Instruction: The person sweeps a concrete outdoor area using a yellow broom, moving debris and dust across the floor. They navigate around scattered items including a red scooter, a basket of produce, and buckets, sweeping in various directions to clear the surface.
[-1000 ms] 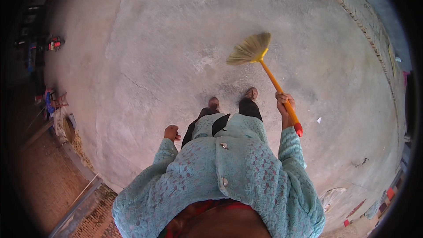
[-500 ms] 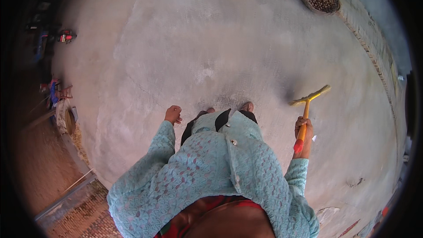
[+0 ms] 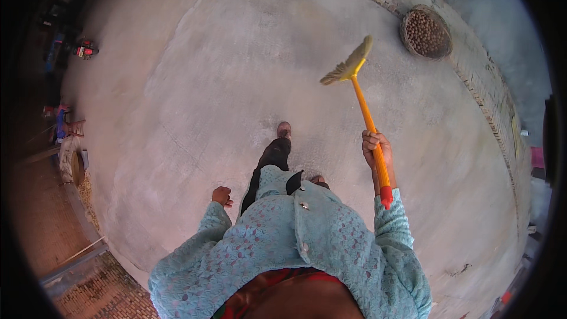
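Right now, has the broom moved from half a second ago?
Yes: judged against the basket, the broom has swung forward and left.

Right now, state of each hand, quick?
Left hand: closed in a loose curl, nothing visible in it.
Right hand: closed, holding the broom by its orange handle.

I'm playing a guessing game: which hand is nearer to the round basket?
Right. The right hand, gripping the broom, is below and left of the basket in the picture; the left hand is much farther down and left.
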Available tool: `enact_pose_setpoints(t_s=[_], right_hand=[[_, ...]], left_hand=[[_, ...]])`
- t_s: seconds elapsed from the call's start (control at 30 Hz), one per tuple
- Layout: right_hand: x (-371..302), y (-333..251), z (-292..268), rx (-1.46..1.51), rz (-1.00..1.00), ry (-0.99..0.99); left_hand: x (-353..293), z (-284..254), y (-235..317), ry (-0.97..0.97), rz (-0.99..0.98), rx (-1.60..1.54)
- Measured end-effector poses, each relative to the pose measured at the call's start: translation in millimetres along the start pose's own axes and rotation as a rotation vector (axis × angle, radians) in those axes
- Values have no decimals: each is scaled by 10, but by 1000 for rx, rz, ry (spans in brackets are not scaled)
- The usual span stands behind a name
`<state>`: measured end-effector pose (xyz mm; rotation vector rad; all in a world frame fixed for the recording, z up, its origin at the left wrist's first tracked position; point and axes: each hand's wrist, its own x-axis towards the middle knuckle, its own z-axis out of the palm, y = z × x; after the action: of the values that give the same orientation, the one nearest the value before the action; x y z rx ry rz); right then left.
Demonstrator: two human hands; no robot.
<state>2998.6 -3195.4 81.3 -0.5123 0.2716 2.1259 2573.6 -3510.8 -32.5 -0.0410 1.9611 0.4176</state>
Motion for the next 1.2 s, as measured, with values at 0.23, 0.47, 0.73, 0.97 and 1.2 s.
enact_pose_setpoints(t_s=[0.23,0.47,0.73,0.97,1.2], right_hand=[[1282,362,611,-95,261,37],[2736,513,572,138,532,-43],[3442,-487,-73,277,495,67],[1848,-1558,-899,279,164,164],[363,-1739,-580,318,-99,328]], left_hand=[[693,291,1132,-69,106,-142],[628,209,1951,-41,138,-118],[225,74,1771,73,8,-26],[363,482,2032,-38,-30,113],[452,1025,3024,-135,194,149]])
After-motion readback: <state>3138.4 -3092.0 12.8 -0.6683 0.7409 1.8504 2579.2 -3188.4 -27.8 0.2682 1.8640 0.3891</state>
